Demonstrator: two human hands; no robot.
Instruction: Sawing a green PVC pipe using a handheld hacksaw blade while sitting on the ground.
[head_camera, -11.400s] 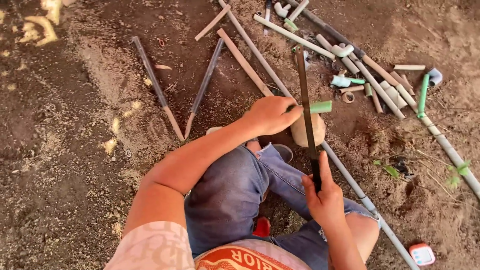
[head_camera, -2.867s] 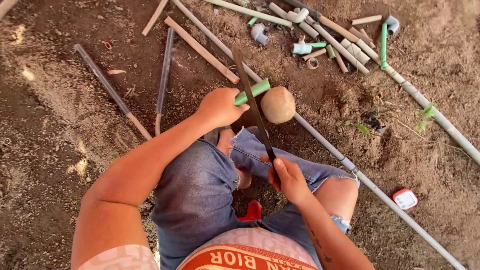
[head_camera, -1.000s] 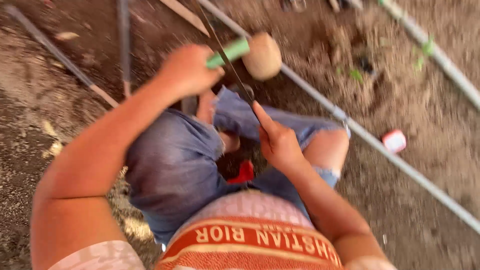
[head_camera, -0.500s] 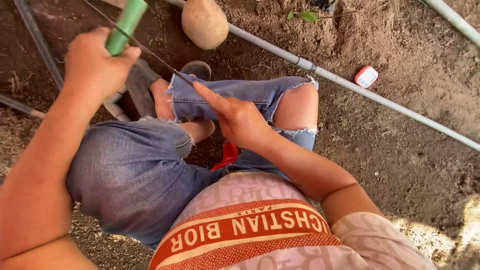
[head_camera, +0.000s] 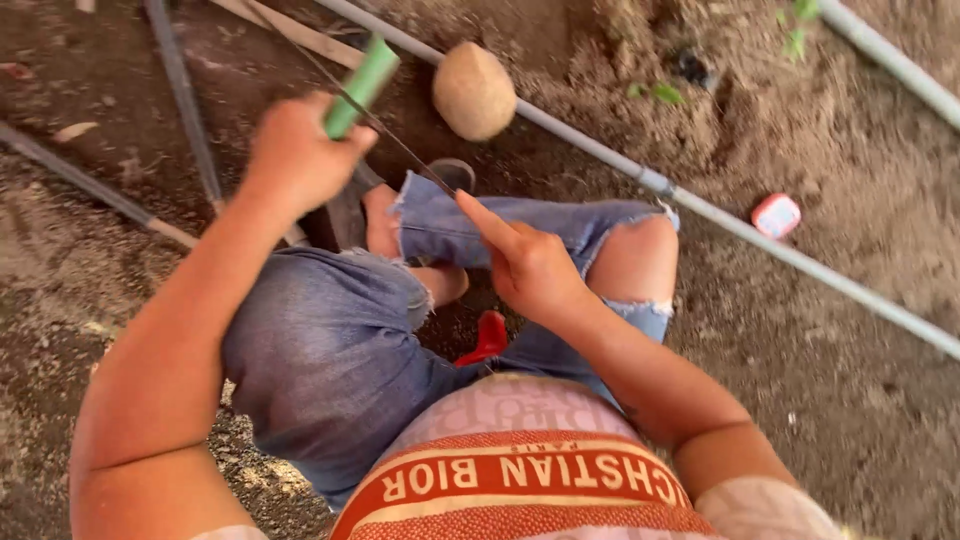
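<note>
I sit on bare earth in torn blue jeans. My left hand (head_camera: 298, 160) is closed around a short green pipe piece (head_camera: 362, 84) that sticks up and to the right out of the fist. My right hand (head_camera: 530, 268) grips the near end of a thin dark saw blade (head_camera: 385, 135), index finger stretched along it. The blade runs up and left and crosses the green pipe just above my left fist. A round tan stone (head_camera: 473, 92) lies beyond my knees, next to a long grey pipe (head_camera: 720, 218).
The long grey pipe crosses the ground diagonally from top centre to the right edge. A second grey pipe (head_camera: 890, 62) lies at the top right. Dark rods (head_camera: 182, 95) and a wooden strip (head_camera: 300, 35) lie top left. A small red-and-white container (head_camera: 777, 214) sits right.
The view has swung down toward my lap, and the scattered pipes at the top have left the frame. Both hands still hold the green pipe and the blade against each other.
</note>
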